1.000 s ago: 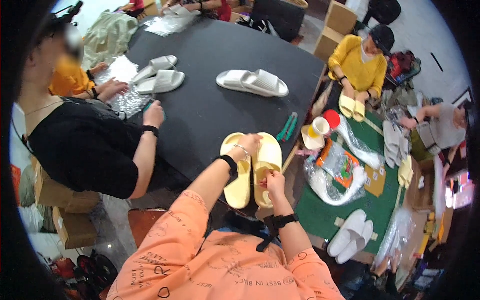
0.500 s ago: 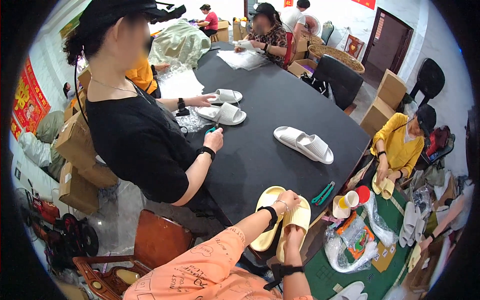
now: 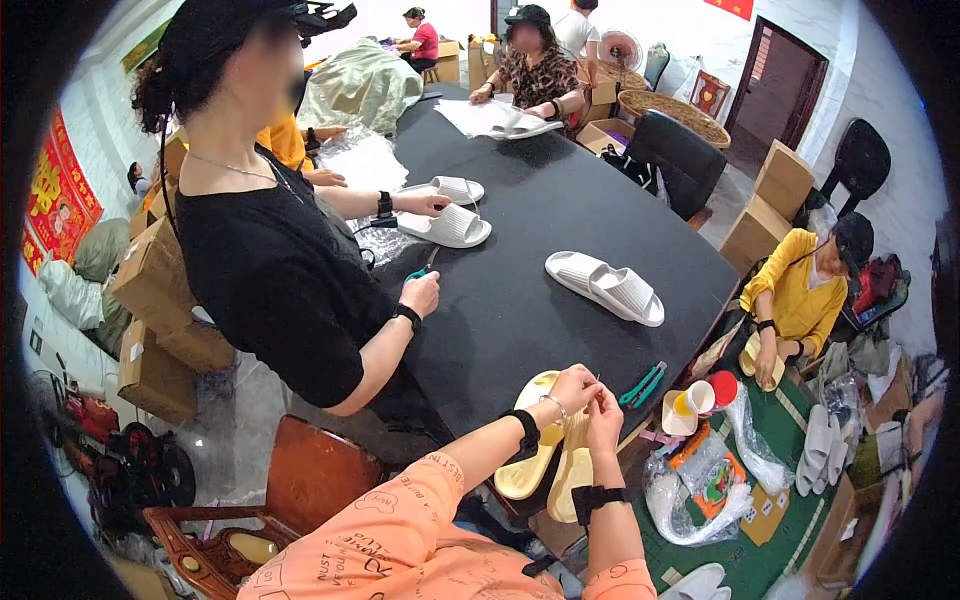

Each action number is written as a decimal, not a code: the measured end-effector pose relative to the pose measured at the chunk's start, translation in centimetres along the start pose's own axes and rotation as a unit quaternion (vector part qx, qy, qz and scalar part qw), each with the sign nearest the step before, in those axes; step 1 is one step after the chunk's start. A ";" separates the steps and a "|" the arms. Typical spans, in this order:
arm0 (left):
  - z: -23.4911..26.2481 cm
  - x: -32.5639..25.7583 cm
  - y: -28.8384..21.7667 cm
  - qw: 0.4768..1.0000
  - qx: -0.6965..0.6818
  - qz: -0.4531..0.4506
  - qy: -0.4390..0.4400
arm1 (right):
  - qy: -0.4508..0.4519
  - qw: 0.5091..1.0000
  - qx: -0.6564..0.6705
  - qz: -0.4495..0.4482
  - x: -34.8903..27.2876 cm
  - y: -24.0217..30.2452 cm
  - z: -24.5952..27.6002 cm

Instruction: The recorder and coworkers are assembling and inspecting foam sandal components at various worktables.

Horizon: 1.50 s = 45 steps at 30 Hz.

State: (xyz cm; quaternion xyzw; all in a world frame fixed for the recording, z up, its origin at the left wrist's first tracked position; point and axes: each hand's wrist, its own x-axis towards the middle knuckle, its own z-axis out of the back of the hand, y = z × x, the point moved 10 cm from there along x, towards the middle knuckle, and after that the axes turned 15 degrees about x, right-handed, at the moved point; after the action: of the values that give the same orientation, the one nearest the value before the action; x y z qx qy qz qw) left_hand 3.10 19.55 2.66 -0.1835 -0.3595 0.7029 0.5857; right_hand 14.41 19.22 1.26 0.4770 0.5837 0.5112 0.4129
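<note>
A pair of pale yellow slippers lies at the near table edge: the left slipper [image 3: 522, 478] and the right slipper [image 3: 571, 475]. My left hand [image 3: 569, 393] is over the straps, its fingers closed. Close beside it, my right hand [image 3: 604, 420] is raised above the right slipper with fingertips pinched together. A thin sliver shows at the fingertips, too small to name. My hands hide much of the straps. A teal-handled cutting tool [image 3: 643, 385] lies just right of my hands.
A white slipper pair [image 3: 605, 287] sits mid-table. At left, a person in black holds teal-handled scissors [image 3: 420, 272] and touches a white slipper [image 3: 448, 228]. A green side table [image 3: 640, 545] at right carries cups [image 3: 694, 400] and plastic bags. A wooden chair [image 3: 320, 470] stands at left.
My right hand has come out of the right yellow slipper and up to my left hand's fingertips. The person in black has moved a hand onto the nearer white slipper.
</note>
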 end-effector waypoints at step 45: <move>-1.0 -3.8 3.1 0.988 -0.109 0.089 0.059 | -0.066 0.993 0.081 -0.052 -1.6 -2.3 1.5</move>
State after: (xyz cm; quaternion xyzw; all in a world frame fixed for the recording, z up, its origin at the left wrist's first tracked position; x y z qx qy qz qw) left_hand 2.52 16.07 -0.86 -0.3189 -0.3809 0.6969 0.5172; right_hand 15.90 17.94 -1.25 0.5110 0.6185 0.4073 0.4364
